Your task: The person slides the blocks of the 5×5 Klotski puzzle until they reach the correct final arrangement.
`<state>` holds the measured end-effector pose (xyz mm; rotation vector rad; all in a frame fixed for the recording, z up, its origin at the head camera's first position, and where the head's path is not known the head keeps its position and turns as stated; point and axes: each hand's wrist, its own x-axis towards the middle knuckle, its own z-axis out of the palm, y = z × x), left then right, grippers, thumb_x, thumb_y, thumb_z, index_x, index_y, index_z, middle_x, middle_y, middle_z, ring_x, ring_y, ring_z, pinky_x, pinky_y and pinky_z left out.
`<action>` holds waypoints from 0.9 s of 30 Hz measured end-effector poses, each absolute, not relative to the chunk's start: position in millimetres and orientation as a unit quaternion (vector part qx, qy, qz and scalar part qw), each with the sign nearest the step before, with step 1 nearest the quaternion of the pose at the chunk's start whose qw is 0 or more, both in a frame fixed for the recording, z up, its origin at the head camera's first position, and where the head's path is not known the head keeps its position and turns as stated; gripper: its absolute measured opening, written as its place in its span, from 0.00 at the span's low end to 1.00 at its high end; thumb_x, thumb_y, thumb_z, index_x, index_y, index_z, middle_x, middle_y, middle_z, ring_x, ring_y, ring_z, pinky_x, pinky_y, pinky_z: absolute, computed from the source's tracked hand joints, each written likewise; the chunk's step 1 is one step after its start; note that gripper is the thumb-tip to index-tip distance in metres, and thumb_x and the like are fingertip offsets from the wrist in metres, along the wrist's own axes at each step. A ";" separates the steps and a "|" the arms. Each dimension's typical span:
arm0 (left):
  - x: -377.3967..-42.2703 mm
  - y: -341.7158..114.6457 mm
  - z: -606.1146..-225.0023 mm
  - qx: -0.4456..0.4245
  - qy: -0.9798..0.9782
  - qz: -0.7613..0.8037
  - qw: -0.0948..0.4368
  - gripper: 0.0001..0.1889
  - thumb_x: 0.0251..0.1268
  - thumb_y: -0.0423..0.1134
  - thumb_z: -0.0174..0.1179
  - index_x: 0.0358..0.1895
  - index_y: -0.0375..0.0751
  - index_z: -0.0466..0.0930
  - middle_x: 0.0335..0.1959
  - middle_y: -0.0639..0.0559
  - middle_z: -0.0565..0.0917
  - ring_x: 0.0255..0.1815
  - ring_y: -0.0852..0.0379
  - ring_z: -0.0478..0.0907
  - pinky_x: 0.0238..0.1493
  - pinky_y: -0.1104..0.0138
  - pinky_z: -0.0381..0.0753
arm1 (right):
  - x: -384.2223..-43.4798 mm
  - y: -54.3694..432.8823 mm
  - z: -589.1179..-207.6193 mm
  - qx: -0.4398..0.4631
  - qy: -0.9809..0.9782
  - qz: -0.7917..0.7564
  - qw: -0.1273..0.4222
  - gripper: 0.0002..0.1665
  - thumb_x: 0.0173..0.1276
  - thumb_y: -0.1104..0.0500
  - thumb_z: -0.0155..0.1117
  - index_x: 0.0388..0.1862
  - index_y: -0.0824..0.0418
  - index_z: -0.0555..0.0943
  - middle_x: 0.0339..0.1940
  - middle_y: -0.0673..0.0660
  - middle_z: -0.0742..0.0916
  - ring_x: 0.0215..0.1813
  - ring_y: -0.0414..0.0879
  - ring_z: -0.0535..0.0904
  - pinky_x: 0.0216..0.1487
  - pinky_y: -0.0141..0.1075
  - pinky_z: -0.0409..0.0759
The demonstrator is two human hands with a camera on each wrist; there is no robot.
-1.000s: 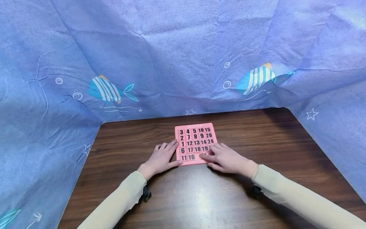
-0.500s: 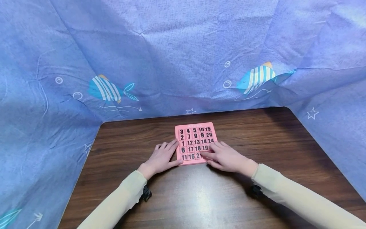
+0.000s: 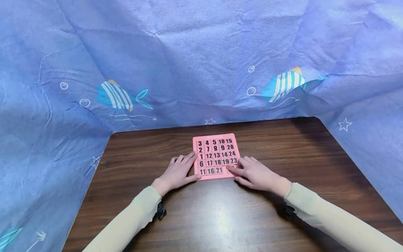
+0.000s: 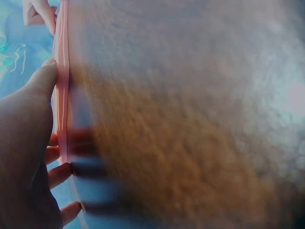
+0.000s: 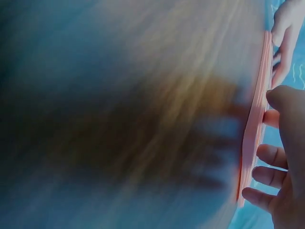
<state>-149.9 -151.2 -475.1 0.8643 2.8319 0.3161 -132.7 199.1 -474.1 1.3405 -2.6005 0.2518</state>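
Observation:
A pink sliding number puzzle (image 3: pixel 215 176) lies flat on the table, its black-numbered tiles in rows. In its bottom row, 11, 16 and 21 show, then a gap; the far right of that row is partly covered by a finger. My left hand (image 3: pixel 177 172) rests against the puzzle's left side, fingers extended along that edge and thumb at the near left corner. On the other side, my right hand (image 3: pixel 259 174) touches the bottom row with its extended index finger, thumb near the front edge. Both wrist views show the puzzle edge-on beside the left hand (image 4: pixel 24 138) and right hand (image 5: pixel 290 143).
The dark wooden table (image 3: pixel 151 220) stretches around the puzzle, with a bright reflection in front. A blue curtain (image 3: pixel 201 63) with printed fish hangs behind and beside the table. Dark wrist cameras sit beneath both pale sleeves (image 3: pixel 126 220).
The right index finger has moved right along the bottom row. Tile 21 has come into view right of 16, with a gap beside it, and 23 is uncovered. The left hand stays in place.

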 end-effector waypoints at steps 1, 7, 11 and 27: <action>-149.9 -151.2 -475.7 0.289 0.948 0.105 0.082 0.47 0.73 0.68 0.54 0.84 0.42 0.55 0.85 0.45 0.57 0.76 0.43 0.64 0.68 0.44 0.62 | -133.0 195.5 -474.2 0.456 -0.881 0.080 0.102 0.28 0.73 0.48 0.67 0.71 0.50 0.81 0.40 0.51 0.77 0.39 0.45 0.69 0.43 0.42 0.69; -148.8 -151.3 -478.9 0.285 0.949 0.106 0.085 0.47 0.73 0.69 0.54 0.84 0.42 0.55 0.85 0.44 0.57 0.76 0.42 0.64 0.68 0.43 0.63 | -134.3 185.4 -472.0 0.460 -0.878 0.076 0.109 0.27 0.73 0.47 0.67 0.69 0.51 0.83 0.42 0.53 0.78 0.43 0.47 0.72 0.45 0.44 0.71; -147.8 -150.6 -477.9 0.281 0.949 0.108 0.091 0.47 0.73 0.69 0.54 0.85 0.44 0.54 0.85 0.45 0.56 0.76 0.42 0.64 0.70 0.43 0.61 | -135.8 193.4 -468.4 0.449 -0.882 0.081 0.117 0.25 0.72 0.49 0.69 0.66 0.53 0.85 0.38 0.52 0.77 0.39 0.46 0.70 0.41 0.42 0.68; -150.0 -150.2 -477.0 0.283 0.950 0.100 0.086 0.48 0.73 0.70 0.53 0.85 0.44 0.54 0.85 0.46 0.55 0.76 0.42 0.64 0.69 0.43 0.62 | -143.9 213.8 -470.1 0.399 -0.910 0.074 0.087 0.28 0.74 0.48 0.67 0.70 0.54 0.82 0.36 0.52 0.76 0.38 0.49 0.69 0.40 0.43 0.68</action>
